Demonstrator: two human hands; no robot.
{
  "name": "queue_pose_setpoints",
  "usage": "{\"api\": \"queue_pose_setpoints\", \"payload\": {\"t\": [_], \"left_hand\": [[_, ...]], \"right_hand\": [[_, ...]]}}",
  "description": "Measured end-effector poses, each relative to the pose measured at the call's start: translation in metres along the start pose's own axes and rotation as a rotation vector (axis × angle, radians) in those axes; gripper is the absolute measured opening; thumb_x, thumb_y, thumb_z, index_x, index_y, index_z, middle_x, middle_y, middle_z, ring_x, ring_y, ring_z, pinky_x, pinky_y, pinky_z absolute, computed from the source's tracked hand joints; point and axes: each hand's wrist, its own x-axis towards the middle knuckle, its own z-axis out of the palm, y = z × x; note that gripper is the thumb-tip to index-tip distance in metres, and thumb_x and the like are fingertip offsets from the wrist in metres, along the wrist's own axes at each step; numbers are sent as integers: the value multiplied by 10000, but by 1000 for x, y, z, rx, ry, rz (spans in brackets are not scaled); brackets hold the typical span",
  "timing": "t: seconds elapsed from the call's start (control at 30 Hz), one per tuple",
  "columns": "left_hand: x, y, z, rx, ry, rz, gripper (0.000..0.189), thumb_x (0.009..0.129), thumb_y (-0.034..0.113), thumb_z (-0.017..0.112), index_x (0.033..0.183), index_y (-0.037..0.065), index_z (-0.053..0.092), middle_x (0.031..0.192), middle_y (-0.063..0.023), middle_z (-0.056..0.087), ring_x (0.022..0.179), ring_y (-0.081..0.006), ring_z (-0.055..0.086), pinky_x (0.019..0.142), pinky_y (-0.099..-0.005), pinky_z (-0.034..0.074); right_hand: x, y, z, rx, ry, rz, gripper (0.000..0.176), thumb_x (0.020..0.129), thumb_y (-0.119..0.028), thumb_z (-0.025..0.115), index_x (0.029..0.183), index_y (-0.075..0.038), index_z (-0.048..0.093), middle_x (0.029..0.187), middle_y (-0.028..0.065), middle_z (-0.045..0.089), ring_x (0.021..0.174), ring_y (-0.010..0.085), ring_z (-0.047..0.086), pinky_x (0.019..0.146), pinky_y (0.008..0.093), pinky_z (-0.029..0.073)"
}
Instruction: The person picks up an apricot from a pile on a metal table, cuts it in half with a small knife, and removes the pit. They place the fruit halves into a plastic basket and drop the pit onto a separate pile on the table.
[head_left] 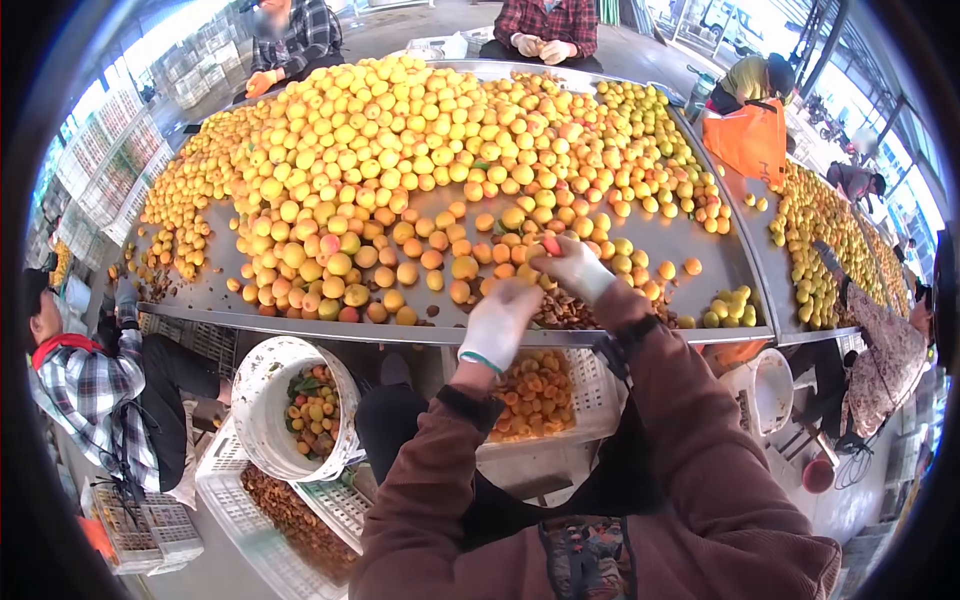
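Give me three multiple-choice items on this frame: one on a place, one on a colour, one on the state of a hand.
1. Where is the white bucket relative to the metal table?
A) on its top
B) below its near edge, left of the wearer's arms
C) at its far end

2. What colour are the gloves on the left hand and right hand?
A) white
B) black
C) blue

3. What is the right hand doing?
A) lying flat and empty
B) pinching a fruit in its fingertips
C) gripping the bucket rim

Key: 1 B, since the bucket sits lower than the table edge, beside the left sleeve. 2 A, since both gloves show white against the brown sleeves. 3 B, since a reddish fruit sits between the fingertips above the table.
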Motion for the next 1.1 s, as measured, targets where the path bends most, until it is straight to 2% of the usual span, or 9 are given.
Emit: {"api": "queue_pose_setpoints", "payload": {"t": [0.07, 0.1, 0.2, 0.27, 0.43, 0.8, 0.87, 1.03, 1.1], "left_hand": [[9, -6, -1, -651, 162, 60, 441, 907, 365, 586, 1154, 1, 611, 973, -63, 647, 876, -133, 603, 761, -264, 472], [-3, 12, -6, -833, 20, -146, 388, 948, 339, 551, 1154, 15, 603, 941, 1, 604, 828, -82, 555, 740, -207, 436], [-1, -1, 6, -585, -70, 164, 338, 982, 293, 498, 1138, 9, 593, 936, -10, 605, 789, -86, 579, 690, -238, 488], [-4, 4, 12, -671, -61, -26, 323, 986, 287, 492, 1118, 10, 594, 990, -14, 602, 845, -86, 580, 708, -244, 492], [-5, -2, 5, -937, -134, 66, 311, 993, 283, 489, 1150, 23, 556, 1003, -50, 619, 865, -162, 620, 767, -332, 511], [-3, -5, 8, -1045, -156, 208, 428, 977, 355, 520, 1231, 12, 500, 1108, -68, 590, 994, -185, 581, 884, -353, 472], [-3, -3, 9, -1033, -149, 188, 427, 966, 347, 544, 1230, 14, 500, 1112, -68, 589, 1000, -185, 581, 894, -352, 469], [0, -3, 13, -1025, -104, 159, 395, 940, 297, 605, 1207, 22, 513, 1114, -66, 595, 1016, -182, 583, 910, -342, 467], [1, -3, 17, -944, -35, 153, 421, 956, 338, 569, 1223, 17, 517, 1041, -72, 607, 885, -155, 589, 766, -301, 477]], "right_hand": [[-38, -19, -1, 320, -43, -48, 396, 822, -201, 709, 1148, -20, 575, 821, -34, 578, 733, 67, 521, 612, 233, 443], [-46, -14, 3, 412, -70, -82, 390, 825, -166, 707, 1164, -30, 572, 895, -19, 612, 791, 74, 558, 656, 231, 471], [-82, -19, 15, 344, -49, -190, 429, 819, -155, 722, 1198, -41, 556, 1054, 6, 627, 953, 94, 580, 816, 250, 497], [-97, -37, 16, 99, 5, -228, 413, 828, -179, 723, 1181, -41, 560, 1072, 18, 629, 979, 110, 583, 834, 271, 497], [-113, -17, 15, 553, 23, -329, 290, 974, -301, 529, 1092, -36, 538, 781, -42, 452, 698, 45, 415, 604, 221, 381], [-126, -7, 41, 437, 41, -266, 226, 976, -234, 515, 980, -9, 536, 813, 50, 536, 798, 105, 477, 723, 284, 447], [-124, -2, 46, 409, 56, -313, 435, 971, -449, 509, 1038, -21, 550, 859, -27, 501, 783, 56, 443, 705, 211, 395], [-124, 1, 45, 375, 30, -197, 413, 988, -419, 480, 1024, -11, 535, 888, -6, 516, 821, 77, 451, 750, 226, 404], [-124, 1, 49, 377, 127, -268, 278, 978, -288, 524, 966, -10, 528, 763, 95, 526, 764, 103, 452, 682, 298, 446]]}}
